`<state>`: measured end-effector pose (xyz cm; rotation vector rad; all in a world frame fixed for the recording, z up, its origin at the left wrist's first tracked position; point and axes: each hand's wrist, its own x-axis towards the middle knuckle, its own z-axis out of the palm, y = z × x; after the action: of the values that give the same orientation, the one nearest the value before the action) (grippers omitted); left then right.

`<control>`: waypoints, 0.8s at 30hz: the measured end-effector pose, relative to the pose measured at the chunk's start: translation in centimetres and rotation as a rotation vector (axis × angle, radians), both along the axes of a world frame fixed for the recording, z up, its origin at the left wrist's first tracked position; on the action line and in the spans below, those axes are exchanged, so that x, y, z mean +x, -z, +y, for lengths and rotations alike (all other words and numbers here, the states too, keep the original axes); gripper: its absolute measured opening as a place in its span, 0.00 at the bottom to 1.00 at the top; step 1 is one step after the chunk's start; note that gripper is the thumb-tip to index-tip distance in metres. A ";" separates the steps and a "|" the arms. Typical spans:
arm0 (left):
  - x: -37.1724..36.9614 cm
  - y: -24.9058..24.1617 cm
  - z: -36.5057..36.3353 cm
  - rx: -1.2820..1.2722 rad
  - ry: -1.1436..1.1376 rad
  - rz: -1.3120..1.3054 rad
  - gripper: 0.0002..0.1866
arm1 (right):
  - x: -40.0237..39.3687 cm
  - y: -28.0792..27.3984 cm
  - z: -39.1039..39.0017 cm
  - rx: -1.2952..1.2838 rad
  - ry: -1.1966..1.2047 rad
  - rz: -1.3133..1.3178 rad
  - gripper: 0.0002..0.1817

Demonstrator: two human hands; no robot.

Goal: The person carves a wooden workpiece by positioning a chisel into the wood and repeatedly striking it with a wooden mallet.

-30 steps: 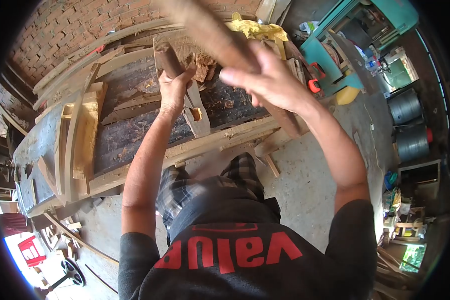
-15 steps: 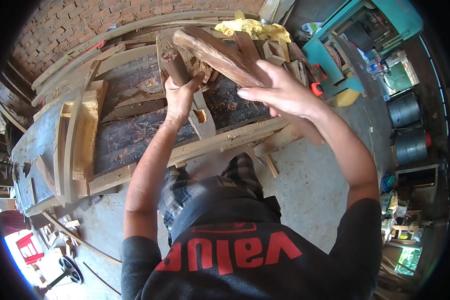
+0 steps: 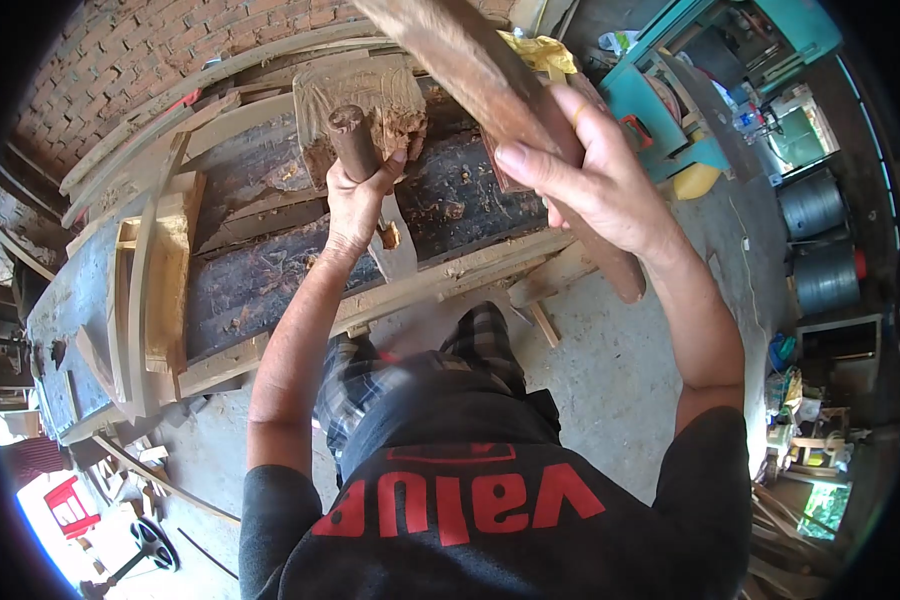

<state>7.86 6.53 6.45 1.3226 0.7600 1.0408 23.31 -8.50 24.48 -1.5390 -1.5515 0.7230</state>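
Observation:
My left hand (image 3: 358, 200) is closed around the thick round wooden handle of a chisel (image 3: 350, 135), held upright with its worn top showing. The blade is hidden below the hand. Under and in front of it lies a light wooden piece (image 3: 395, 262) with a square hole cut in it. A rough wooden block (image 3: 320, 95) with a chipped edge stands just beyond the chisel. My right hand (image 3: 600, 175) grips a long brown wooden club (image 3: 490, 70), raised and slanting up to the left, its thin end hanging below the wrist.
A dark, scarred workbench (image 3: 260, 275) spans the front, with wood chips on it. Stacked boards (image 3: 165, 290) lie at its left. A brick wall (image 3: 170, 70) rises behind. To the right are a teal machine (image 3: 630, 110) and metal drums (image 3: 825, 275). A yellow bag (image 3: 540, 52) lies at the back.
My right hand has lifted the club higher and nearer to the camera, uncovering more of the rough block. My left hand keeps its hold on the chisel, almost in place.

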 end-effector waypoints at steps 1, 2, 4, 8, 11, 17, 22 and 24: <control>0.1 0.2 0.1 -0.011 0.000 -0.024 0.15 | -0.1 -0.7 0.1 0.030 0.006 -0.012 0.39; 0.1 0.2 -0.1 -0.015 0.004 -0.020 0.15 | -0.4 -1.6 0.1 0.056 0.013 -0.023 0.37; -0.1 0.1 -0.2 0.013 0.022 -0.004 0.14 | -1.2 -2.5 0.4 0.138 -0.011 -0.027 0.36; 0.0 -0.1 -0.7 0.077 -0.002 -0.011 0.16 | -1.4 -0.9 1.1 0.066 -0.079 -0.072 0.39; -0.2 -0.3 -0.9 0.034 -0.019 0.000 0.14 | 0.0 3.1 1.7 -0.143 -0.043 -0.312 0.44; -0.1 0.3 -0.4 -0.020 -0.053 -0.015 0.14 | 0.2 -0.9 1.8 -0.032 -0.094 -0.035 0.40; 1.3 0.6 -0.4 0.088 0.046 0.051 0.14 | -0.2 2.6 1.4 -0.385 0.026 -0.105 0.42; 0.9 1.0 -0.2 0.031 0.024 -0.002 0.14 | 0.8 2.8 1.1 -0.422 0.028 -0.057 0.43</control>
<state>8.76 6.30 5.46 1.3536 0.7278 1.0387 24.09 -7.43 21.64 -1.8960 -1.4770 1.0478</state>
